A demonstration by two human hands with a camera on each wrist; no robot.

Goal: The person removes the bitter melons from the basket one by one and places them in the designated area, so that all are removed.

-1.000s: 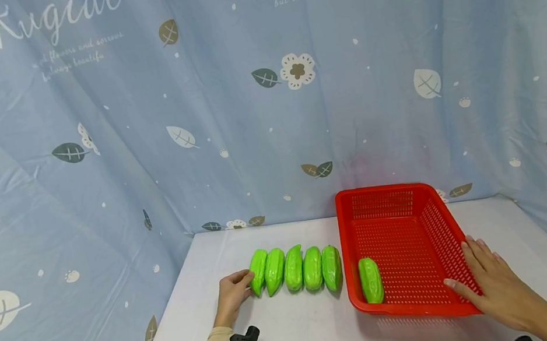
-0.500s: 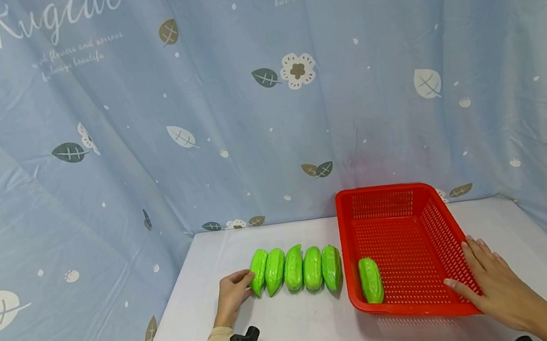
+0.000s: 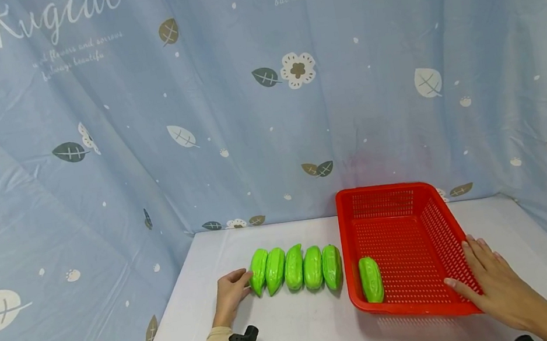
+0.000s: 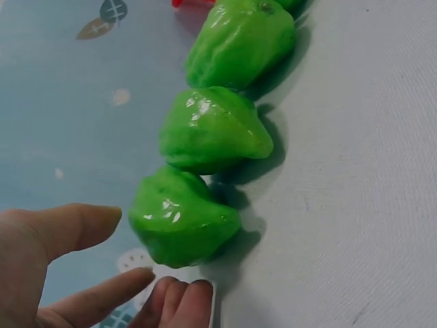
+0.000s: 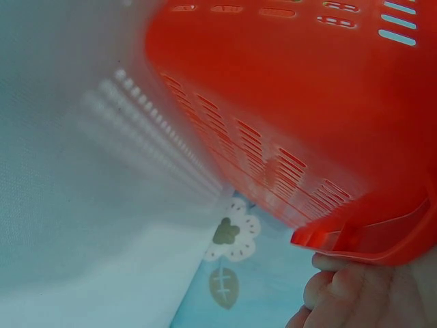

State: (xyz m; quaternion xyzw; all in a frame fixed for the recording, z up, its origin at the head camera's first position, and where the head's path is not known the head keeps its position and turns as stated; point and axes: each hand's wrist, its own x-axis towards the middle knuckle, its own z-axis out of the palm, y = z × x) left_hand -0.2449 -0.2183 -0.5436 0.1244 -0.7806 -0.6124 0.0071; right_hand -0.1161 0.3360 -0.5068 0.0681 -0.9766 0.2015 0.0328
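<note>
Several green, ridged, gourd-like pieces with a glossy skin lie side by side in a row on the white table. My left hand (image 3: 231, 296) is beside the leftmost green gourd (image 3: 259, 273), its thumb and fingers spread around the near end. In the left wrist view a small gap shows between the thumb (image 4: 102, 222) and that gourd (image 4: 179, 219); nothing is held. On the right, my right hand (image 3: 500, 284) rests on the rim of a red basket (image 3: 406, 310), fingers extended. One more green gourd (image 3: 371, 281) lies inside the basket, against its left wall.
The row's right end, a green gourd (image 3: 332, 268), lies close to the basket's left side. Behind the white table (image 3: 298, 337) hangs a blue curtain (image 3: 247, 139) with leaf and flower prints, and it also covers both sides.
</note>
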